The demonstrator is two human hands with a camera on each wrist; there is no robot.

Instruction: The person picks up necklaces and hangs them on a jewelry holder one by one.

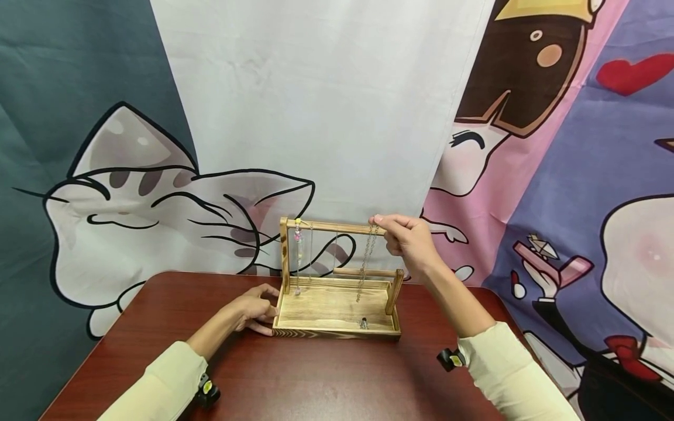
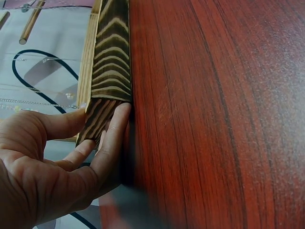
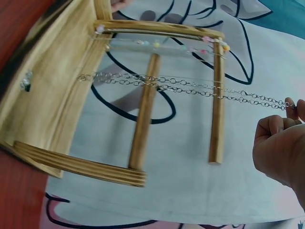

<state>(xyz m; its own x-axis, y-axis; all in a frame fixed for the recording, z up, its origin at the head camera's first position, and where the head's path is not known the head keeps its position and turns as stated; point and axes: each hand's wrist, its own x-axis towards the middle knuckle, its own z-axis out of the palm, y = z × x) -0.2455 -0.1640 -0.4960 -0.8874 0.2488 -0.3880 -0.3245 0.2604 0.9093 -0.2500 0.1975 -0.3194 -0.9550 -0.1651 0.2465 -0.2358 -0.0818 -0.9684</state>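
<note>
A wooden jewelry stand (image 1: 337,334) has a shallow tray base, a high bar and a shorter, lower bar. My left hand (image 1: 255,310) holds the tray's left end; in the left wrist view the thumb is at the upper edge and the fingers lie along the dark striped side (image 2: 112,62). Raised to the high bar's right end, my right hand (image 1: 408,240) pinches a silver chain necklace (image 3: 241,99) between thumb and fingertip. The chain hangs in two strands past the lower bar (image 1: 368,272) and down over the tray.
A strand of colored beads (image 1: 298,237) and thin chains hang from the high bar's left part. One small silver piece with a dark stone (image 1: 363,323) lies in the tray. The stand is on a reddish-brown table (image 1: 316,380), before a printed cloth backdrop (image 1: 326,105).
</note>
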